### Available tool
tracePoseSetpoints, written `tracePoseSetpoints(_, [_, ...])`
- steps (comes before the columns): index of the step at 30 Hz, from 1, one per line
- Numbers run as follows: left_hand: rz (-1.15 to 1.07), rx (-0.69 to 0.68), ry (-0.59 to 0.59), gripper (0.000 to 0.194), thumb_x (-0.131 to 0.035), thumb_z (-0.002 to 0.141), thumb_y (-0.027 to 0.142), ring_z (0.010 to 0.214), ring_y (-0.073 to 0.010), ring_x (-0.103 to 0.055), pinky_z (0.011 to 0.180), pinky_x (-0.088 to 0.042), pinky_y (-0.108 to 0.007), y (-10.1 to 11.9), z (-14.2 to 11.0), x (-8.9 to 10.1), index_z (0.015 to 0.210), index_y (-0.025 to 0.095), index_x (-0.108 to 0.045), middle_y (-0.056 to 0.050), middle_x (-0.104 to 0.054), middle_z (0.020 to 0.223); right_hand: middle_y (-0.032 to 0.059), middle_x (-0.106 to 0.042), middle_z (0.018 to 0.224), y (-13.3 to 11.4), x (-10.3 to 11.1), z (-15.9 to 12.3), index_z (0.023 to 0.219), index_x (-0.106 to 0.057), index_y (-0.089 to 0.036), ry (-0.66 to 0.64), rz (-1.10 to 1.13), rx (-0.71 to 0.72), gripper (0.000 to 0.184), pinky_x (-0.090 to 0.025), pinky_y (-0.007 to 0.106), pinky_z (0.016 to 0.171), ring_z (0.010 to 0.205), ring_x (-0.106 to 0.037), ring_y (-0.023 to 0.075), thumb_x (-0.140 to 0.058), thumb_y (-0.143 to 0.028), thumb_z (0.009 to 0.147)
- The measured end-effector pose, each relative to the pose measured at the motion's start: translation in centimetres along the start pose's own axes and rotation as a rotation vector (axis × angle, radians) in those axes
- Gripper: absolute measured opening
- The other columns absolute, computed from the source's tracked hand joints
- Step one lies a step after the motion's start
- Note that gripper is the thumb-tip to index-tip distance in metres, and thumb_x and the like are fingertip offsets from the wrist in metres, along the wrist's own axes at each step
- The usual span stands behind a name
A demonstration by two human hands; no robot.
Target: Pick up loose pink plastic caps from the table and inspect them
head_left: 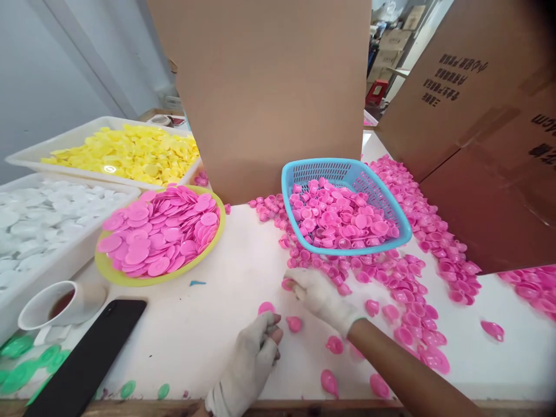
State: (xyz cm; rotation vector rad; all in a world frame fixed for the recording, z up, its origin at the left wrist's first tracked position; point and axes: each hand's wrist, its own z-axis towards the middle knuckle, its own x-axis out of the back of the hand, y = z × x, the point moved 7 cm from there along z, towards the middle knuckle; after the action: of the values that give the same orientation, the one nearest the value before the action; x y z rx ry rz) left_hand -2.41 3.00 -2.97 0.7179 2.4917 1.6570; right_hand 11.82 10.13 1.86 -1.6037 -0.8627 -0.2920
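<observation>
Both of my hands wear white cloth gloves. My left hand (254, 356) is closed near the table's front edge, pinching a flat pink disc (266, 307) at its fingertips. My right hand (321, 298) reaches forward and grips a small pink cup-shaped piece (287, 284) at the edge of a loose heap of pink cups (391, 278). A few single pink cups (294, 324) lie on the white table between my hands. Just beyond, a blue basket (402, 223) holds many more pink cups.
A yellow plate (108, 269) piled with pink discs sits at left. Behind it are white trays of yellow discs (130, 152) and white discs (39, 214). A cup of tea (61, 304), a black phone (89, 353) and green discs (19, 370) lie front left. Cardboard boxes (269, 87) stand behind and right.
</observation>
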Motion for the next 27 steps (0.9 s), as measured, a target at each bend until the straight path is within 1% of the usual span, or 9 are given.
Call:
tracePoseSetpoints(2, [-0.226,0.176,-0.059,0.032,-0.050,0.080,0.035,0.053,-0.0122,-0.057,0.046,-0.045,-0.023,-0.6,0.3,-0.9,0.107,0.018,-0.048,0.000,-0.057,0.074,-0.0020,-0.052,0.066,1.6,0.1,-2.1,0.072,-0.046,-0.020,-0.031,0.104,-0.127,0.017,-0.041,0.020,0.050,0.055,-0.051,0.0094,-0.038,-0.024,0.086])
tracePoseSetpoints(5, [-0.337,0.235,-0.123,0.038,-0.056,0.076,0.038,0.050,-0.0114,-0.057,0.044,-0.044,-0.022,-0.3,1.1,-2.4,0.106,0.016,-0.046,0.001,-0.056,0.070,-0.0042,-0.050,0.061,3.9,-2.0,-4.8,0.076,-0.045,-0.021,-0.127,0.307,-0.338,0.011,-0.035,0.016,0.036,0.044,-0.050,0.0078,-0.041,-0.026,0.084])
tracePoseSetpoints(9, [-0.316,0.226,-0.154,0.030,-0.059,0.076,0.036,0.046,-0.0102,-0.055,0.044,-0.044,-0.021,0.1,2.2,-3.2,0.093,0.015,-0.047,0.001,-0.058,0.059,-0.0058,-0.047,0.056,4.9,-5.1,-5.7,0.075,-0.048,-0.020,-0.124,0.439,-0.344,0.006,-0.038,0.015,0.036,0.043,-0.051,0.0073,-0.042,-0.020,0.078])
tracePoseSetpoints(13, [-0.325,0.223,-0.176,0.030,-0.063,0.074,0.037,0.045,-0.0093,-0.053,0.042,-0.042,-0.020,-0.2,2.7,-3.4,0.088,0.016,-0.046,0.001,-0.059,0.057,-0.0051,-0.054,0.061,5.6,-6.8,-5.6,0.080,-0.046,-0.020,-0.157,0.612,-0.384,0.005,-0.041,0.016,0.038,0.044,-0.055,0.0078,-0.046,-0.022,0.076])
tracePoseSetpoints(15, [-0.275,0.221,-0.169,0.029,-0.062,0.075,0.038,0.043,-0.0096,-0.053,0.041,-0.041,-0.020,-0.8,2.9,-3.5,0.086,0.017,-0.046,0.002,-0.058,0.054,-0.0045,-0.057,0.065,5.7,-7.0,-5.6,0.082,-0.044,-0.020,-0.184,0.663,-0.407,0.008,-0.041,0.016,0.039,0.045,-0.056,0.0081,-0.047,-0.021,0.075])
tracePoseSetpoints(19, [-0.132,0.171,-0.166,0.023,-0.058,0.078,0.038,0.042,-0.0115,-0.055,0.040,-0.041,-0.020,-1.3,3.6,-3.4,0.084,0.019,-0.046,0.004,-0.057,0.051,-0.0058,-0.054,0.060,5.3,-6.0,-5.4,0.081,-0.044,-0.020,-0.175,0.610,-0.446,0.007,-0.041,0.016,0.039,0.043,-0.055,0.0077,-0.048,-0.016,0.075])
tracePoseSetpoints(22, [-0.087,0.156,-0.200,0.018,-0.058,0.077,0.032,0.044,-0.0118,-0.057,0.041,-0.040,-0.020,-1.1,3.6,-3.3,0.084,0.020,-0.047,0.003,-0.059,0.053,-0.0041,-0.057,0.063,4.8,-5.8,-5.4,0.087,-0.047,-0.019,-0.287,0.655,-0.519,0.008,-0.046,0.018,0.044,0.045,-0.057,0.0084,-0.048,-0.017,0.079])
tracePoseSetpoints(24, [-0.064,0.136,-0.209,0.018,-0.060,0.075,0.028,0.046,-0.0114,-0.057,0.044,-0.040,-0.020,-0.5,3.4,-3.1,0.084,0.020,-0.048,0.003,-0.060,0.056,-0.0034,-0.059,0.062,4.7,-5.9,-5.4,0.090,-0.048,-0.019,-0.323,0.684,-0.551,0.010,-0.047,0.019,0.046,0.047,-0.059,0.0094,-0.047,-0.017,0.080])
tracePoseSetpoints(27, [0.006,0.125,-0.176,0.018,-0.063,0.071,0.024,0.048,-0.0106,-0.056,0.047,-0.038,-0.020,0.4,3.2,-2.8,0.083,0.020,-0.051,0.004,-0.059,0.056,-0.0047,-0.056,0.058,5.3,-6.0,-5.1,0.089,-0.049,-0.019,-0.245,0.668,-0.514,0.012,-0.045,0.018,0.044,0.044,-0.057,0.0087,-0.045,-0.014,0.079])
